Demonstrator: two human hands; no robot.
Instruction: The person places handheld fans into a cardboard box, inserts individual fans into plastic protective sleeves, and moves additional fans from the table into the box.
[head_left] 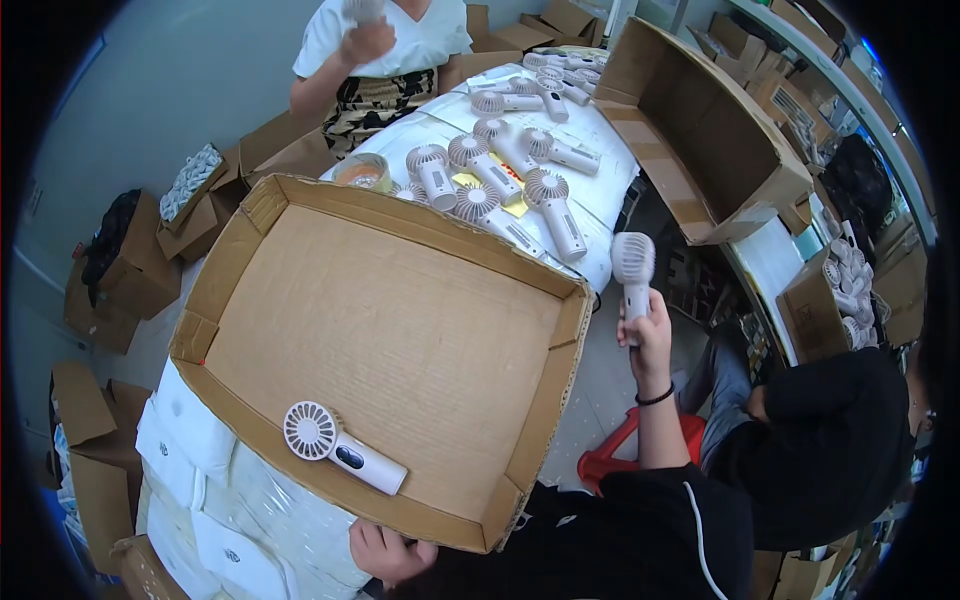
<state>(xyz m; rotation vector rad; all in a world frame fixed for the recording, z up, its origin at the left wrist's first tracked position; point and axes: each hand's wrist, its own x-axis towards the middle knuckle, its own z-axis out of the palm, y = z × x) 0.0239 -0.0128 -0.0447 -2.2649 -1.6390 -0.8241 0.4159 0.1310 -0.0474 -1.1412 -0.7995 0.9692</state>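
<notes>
My right hand [648, 335] grips a white handheld fan [634, 262] by its handle, held upright to the right of a shallow cardboard box [380, 222]. Inside that box, by its near wall, lies another handheld fan [372, 463] with a round slotted head and a small dark display. Close against the outside of the near wall is my left hand [390, 553], its fingers curled; whatever they hold, if anything, is hidden. Beyond the box, several more handheld fans [560, 220] lie on the white-covered table [610, 205].
Across the table a person raises a fan in one hand [368, 42]. A large cardboard box [700, 140] lies on its side at right. Another person in black [830, 450] sits beside a red stool [610, 452]. White packages [235, 550] lie at lower left; a tape roll [362, 172] stands behind.
</notes>
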